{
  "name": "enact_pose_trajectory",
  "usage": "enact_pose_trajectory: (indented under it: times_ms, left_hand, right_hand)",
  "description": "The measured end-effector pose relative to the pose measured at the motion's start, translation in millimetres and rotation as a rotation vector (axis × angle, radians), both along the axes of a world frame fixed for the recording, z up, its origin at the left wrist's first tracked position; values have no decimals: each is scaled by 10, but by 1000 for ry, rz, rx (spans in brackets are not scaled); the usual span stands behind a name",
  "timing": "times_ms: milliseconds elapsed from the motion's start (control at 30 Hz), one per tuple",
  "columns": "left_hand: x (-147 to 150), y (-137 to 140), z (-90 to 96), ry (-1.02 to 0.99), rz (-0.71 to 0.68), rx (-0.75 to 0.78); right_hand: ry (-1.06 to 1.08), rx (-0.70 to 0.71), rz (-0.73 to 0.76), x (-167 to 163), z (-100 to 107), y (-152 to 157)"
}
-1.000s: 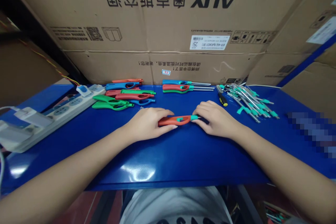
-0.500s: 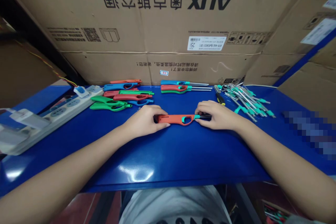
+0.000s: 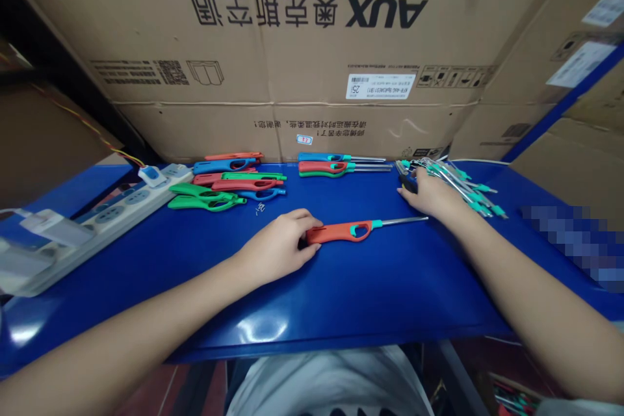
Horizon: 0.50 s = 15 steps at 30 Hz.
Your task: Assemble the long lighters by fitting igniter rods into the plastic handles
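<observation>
My left hand (image 3: 287,244) pinches the rear end of an orange long-necked lighter (image 3: 336,232), which lies across the blue table with its teal collar and thin metal tube pointing right. My right hand (image 3: 433,194) is closed around the black and yellow handle of small pliers (image 3: 407,182), their metal head facing away from me; its fingers partly hide the handle. Just beyond that hand lies a pile of metal tubes with teal ends (image 3: 468,182). Several lighters with tubes (image 3: 324,167), blue, red and green, lie side by side at the back.
At the back left is a group of coloured lighter handles without tubes (image 3: 229,183). Tiny metal bits (image 3: 260,208) lie beside them. A white power strip (image 3: 110,218) with plugs runs along the left. A cardboard sheet (image 3: 219,45) stands behind the blue table (image 3: 292,312).
My right hand has left the front of the orange lighter and moved right and back to the pliers. The lighter's metal tube now shows, and the lighter sits slightly further right in my left hand.
</observation>
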<state>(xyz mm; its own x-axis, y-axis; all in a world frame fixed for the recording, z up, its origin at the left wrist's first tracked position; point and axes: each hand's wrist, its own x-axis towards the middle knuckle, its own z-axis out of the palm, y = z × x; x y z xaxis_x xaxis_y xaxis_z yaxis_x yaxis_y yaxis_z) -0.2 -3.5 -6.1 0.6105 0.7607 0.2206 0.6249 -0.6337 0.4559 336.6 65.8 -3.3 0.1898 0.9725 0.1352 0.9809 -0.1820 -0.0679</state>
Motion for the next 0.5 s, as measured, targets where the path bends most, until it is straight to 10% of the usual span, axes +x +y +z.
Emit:
enact_pose_trajectory:
  times_ms: [67, 300, 500]
  left_hand:
    - [8, -42, 4, 24, 4, 3]
    - [71, -184, -5, 128, -26, 71]
    - [105, -258, 31, 142, -52, 60]
  right_hand:
    - [62, 27, 5, 49, 18, 26]
    - [483, 791, 266, -333, 224, -165]
    - [1084, 302, 634, -1142, 146, -358]
